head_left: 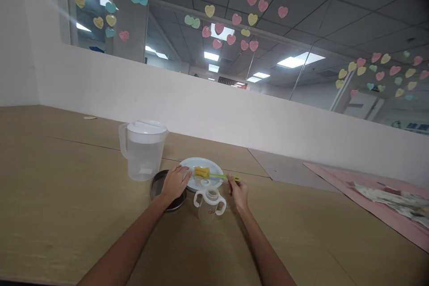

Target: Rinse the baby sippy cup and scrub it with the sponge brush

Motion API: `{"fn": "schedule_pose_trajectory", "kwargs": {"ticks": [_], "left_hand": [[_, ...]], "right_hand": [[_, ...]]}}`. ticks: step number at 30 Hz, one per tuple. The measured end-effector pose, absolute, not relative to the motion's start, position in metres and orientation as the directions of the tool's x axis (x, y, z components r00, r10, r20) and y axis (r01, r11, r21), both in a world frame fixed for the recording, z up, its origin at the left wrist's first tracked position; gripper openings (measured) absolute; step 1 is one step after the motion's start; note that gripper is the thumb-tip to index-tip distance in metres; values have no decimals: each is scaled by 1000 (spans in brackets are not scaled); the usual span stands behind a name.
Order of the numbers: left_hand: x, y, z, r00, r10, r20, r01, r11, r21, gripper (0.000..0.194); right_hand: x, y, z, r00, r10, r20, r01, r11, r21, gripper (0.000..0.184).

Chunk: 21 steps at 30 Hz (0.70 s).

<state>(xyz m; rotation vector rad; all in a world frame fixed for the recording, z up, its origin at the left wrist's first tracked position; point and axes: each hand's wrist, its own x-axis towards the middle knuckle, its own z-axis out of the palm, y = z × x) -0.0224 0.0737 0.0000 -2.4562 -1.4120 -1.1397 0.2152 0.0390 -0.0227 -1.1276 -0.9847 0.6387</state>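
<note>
My left hand (174, 182) rests on the near left rim of a white plate (214, 168), over a dark round dish (157, 183). My right hand (237, 191) pinches the end of a green-handled brush (221, 176), whose yellow sponge head (201, 172) lies on the plate. A clear two-handled baby cup (209, 205) stands open between my hands, just in front of the plate. Small clear parts (203, 182) lie on the plate near the sponge.
A lidded clear plastic pitcher (143, 149) stands left of the plate. A pink mat (351, 196) with patterned cloth (392, 201) lies at the right. The wooden table (67, 196) meets a low white wall (234, 116) with glass above.
</note>
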Motion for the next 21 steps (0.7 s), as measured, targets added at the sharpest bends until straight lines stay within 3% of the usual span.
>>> {"fn": "schedule_pose_trajectory", "kwargs": {"ticks": [7, 12, 21], "left_hand": [[-22, 75, -3, 247, 727, 641, 744, -566, 355, 34], [-18, 69, -1, 306, 680, 666, 669, -651, 358, 34], [-17, 64, 3, 291, 621, 728, 547, -732, 407, 61]], "right_hand": [[208, 37, -21, 381, 881, 281, -28, 314, -949, 48], [205, 38, -23, 348, 904, 249, -94, 298, -950, 46], [207, 41, -24, 391, 908, 151, -309, 284, -908, 38]]}}
